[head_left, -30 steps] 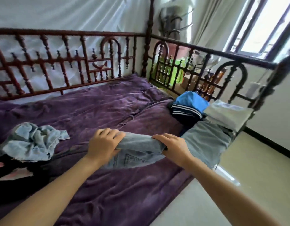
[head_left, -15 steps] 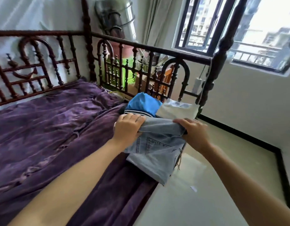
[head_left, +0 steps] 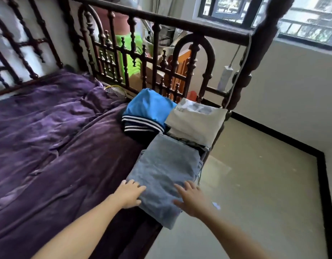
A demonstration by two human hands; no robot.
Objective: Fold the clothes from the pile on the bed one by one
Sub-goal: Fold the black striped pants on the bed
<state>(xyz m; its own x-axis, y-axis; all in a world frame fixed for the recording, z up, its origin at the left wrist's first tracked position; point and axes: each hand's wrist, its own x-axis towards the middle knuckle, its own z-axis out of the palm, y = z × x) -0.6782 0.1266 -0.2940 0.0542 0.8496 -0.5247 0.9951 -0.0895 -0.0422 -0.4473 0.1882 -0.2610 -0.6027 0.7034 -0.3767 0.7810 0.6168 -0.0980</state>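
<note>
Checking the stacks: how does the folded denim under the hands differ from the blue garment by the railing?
The folded denim is pale grey-blue; the blue garment is bright blue, with striped cloth beneath. The denim lies nearer, its corner overhanging the bed edge; the blue garment sits beside the railing. The left hand and right hand rest on the denim; the blue garment is untouched. Both are folded.

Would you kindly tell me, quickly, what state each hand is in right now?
Left hand: open, fingers resting on the folded light-blue denim garment.
Right hand: open, fingers spread over the same garment.
</note>
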